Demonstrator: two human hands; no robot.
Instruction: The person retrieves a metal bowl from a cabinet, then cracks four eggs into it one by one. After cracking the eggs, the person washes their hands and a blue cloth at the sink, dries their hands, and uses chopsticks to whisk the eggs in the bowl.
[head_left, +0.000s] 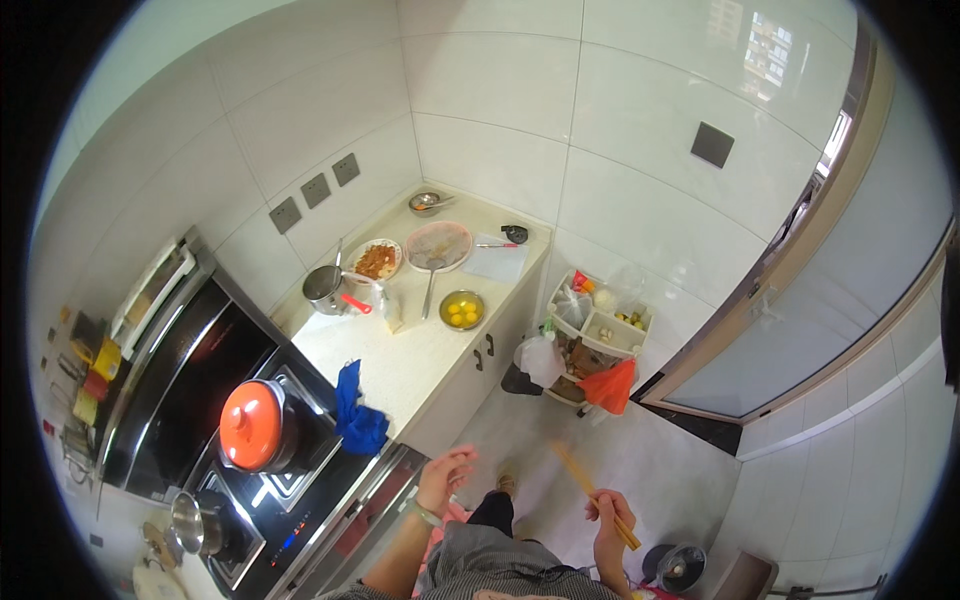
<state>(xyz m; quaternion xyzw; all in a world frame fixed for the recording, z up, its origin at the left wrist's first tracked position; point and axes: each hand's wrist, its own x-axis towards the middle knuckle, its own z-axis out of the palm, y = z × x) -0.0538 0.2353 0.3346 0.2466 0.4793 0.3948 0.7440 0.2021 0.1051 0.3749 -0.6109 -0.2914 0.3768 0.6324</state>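
Note:
My right hand is closed around a pair of wooden chopsticks, held over the floor with their tips pointing up and left. My left hand is raised beside the counter front, fingers apart and holding nothing. Ahead on the counter stands a metal bowl with several raw egg yolks in it. Behind it lie a ladle, a pink-rimmed plate and a plate of chopped reddish food. A small saucepan is to their left.
An orange-lidded pot and a steel pot stand on the stove. A blue cloth hangs at the counter's edge. Beyond the counter is a storage rack with vegetables and bags. A bin stands at lower right, near a glass door.

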